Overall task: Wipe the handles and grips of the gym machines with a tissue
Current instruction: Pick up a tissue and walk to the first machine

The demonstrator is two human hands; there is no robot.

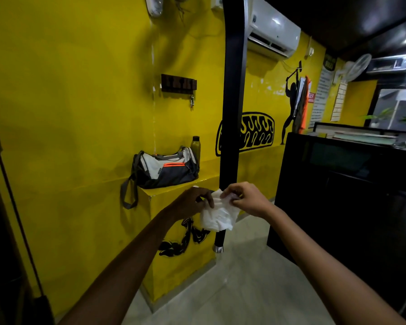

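A gym: yellow wall with a weightlifter mural, a duffel bag on a ledge.

A crumpled white tissue hung in mid-air — pinched at its top edge from both sides, its loose body drooping below. It sat in front of a black vertical bar whose chrome-capped lower end showed just beneath the tissue.
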